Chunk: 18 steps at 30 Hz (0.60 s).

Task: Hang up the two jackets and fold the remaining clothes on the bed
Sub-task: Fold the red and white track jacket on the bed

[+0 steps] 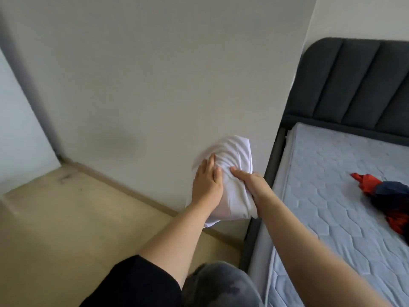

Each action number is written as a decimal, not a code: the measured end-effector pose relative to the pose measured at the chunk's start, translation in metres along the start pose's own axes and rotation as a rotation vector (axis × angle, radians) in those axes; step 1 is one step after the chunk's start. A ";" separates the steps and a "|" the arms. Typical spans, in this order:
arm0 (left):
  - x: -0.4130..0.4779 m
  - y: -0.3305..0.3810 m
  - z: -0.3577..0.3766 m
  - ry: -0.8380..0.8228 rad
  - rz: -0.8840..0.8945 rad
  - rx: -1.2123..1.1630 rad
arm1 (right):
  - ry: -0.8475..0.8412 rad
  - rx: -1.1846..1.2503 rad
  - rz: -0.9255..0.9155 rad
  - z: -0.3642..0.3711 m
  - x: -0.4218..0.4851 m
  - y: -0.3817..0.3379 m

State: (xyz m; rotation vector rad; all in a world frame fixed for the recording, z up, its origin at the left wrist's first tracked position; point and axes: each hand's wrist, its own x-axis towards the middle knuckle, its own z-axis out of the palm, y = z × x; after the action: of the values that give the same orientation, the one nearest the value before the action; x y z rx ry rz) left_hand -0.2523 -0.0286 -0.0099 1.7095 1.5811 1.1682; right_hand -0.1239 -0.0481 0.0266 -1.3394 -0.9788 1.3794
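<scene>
Both forearms reach out: right hand [251,185] grips the folded white shirt [230,173], left hand [207,183] lies flat on it. Loosening could unfold it onto the floor [66,218].

A bundled garment [230,171] is held between both hands, left of the bed [332,196]; a crumpled jacket [389,200] lies on the mattress at right.

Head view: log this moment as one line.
left hand: flat on white garment | right hand: grips it | held beside mattress | red-navy garment: unfolded on mattress
</scene>
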 end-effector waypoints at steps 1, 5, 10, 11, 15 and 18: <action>0.007 -0.010 -0.024 0.034 -0.005 0.002 | -0.029 -0.013 -0.008 0.026 0.006 -0.004; 0.042 -0.068 -0.112 0.155 -0.035 0.021 | -0.136 -0.021 -0.008 0.135 0.046 -0.006; 0.111 -0.146 -0.208 0.276 -0.113 0.027 | -0.294 -0.043 0.003 0.267 0.122 -0.013; 0.125 -0.156 -0.227 0.301 -0.117 0.036 | -0.330 -0.050 0.001 0.291 0.136 -0.020; 0.172 -0.165 -0.307 0.385 -0.172 0.088 | -0.417 -0.062 -0.002 0.379 0.166 -0.063; 0.193 -0.143 -0.375 0.426 -0.200 0.132 | -0.484 -0.074 0.007 0.435 0.166 -0.117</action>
State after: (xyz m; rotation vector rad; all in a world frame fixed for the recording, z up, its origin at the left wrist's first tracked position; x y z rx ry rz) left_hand -0.6582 0.1196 0.0978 1.3968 2.0703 1.4155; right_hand -0.5380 0.1691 0.1352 -1.0788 -1.3528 1.7299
